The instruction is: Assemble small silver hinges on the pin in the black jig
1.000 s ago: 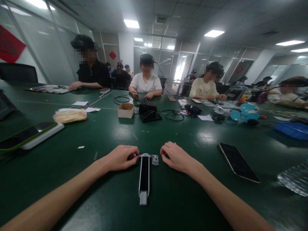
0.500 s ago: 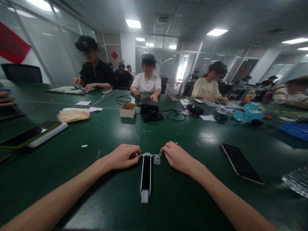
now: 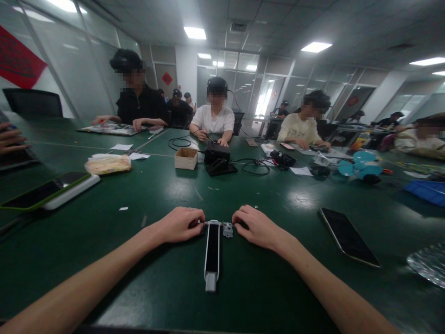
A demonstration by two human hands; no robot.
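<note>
A long black bar-shaped part in a white metal frame lies on the green table, with a grey block at its near end. Across its far end runs a thin rod, and a small grey metal bracket sits on the right side. My left hand is closed around the left end of this rod, the fingertips partly hiding what they grip. My right hand pinches at the rod's right end, beside the bracket. A small washer seen there a moment ago is now hidden by its fingertips.
A dark phone lies to the right, near a clear ribbed glass dish. Left stands a green-edged phone on a white object. Ahead are a small open box and a black device. Several people work across the table.
My right fingertips have closed in on the rod's right end, covering the small washer that showed before. My left hand keeps its hold; the view has shifted slightly.
</note>
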